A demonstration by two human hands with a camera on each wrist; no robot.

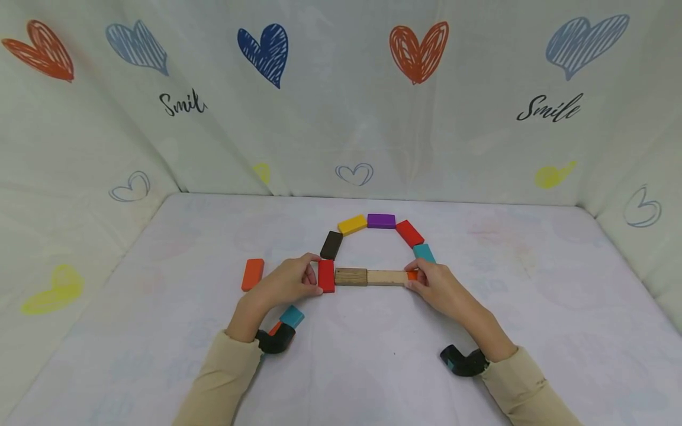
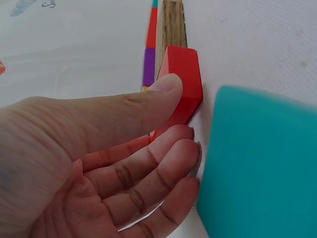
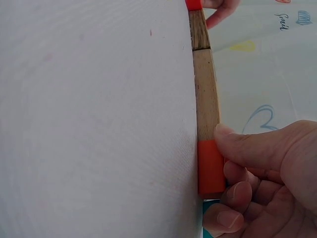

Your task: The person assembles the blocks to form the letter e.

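My left hand [image 1: 288, 279] pinches a red block [image 1: 326, 276] by its two ends, thumb at the near end. The red block stands crosswise at the left end of a row, touching a dark wood-grain block [image 1: 350, 277]. A pale wood section [image 1: 386, 278] continues that row. At its right end, my right hand [image 1: 441, 289] pinches an orange block [image 3: 211, 168], mostly covered by fingers in the head view. Behind the row, an arch runs through black [image 1: 331, 245], yellow [image 1: 352, 225], purple [image 1: 381, 221], red [image 1: 409, 234] and teal [image 1: 424, 253] blocks.
A loose orange block [image 1: 253, 275] lies left of the left hand. Near the left wrist is a blue-teal block [image 1: 292, 316], with another orange block [image 1: 275, 328] partly hidden by the wrist camera. A white cloth with printed hearts [image 1: 263, 56] hangs behind the table.
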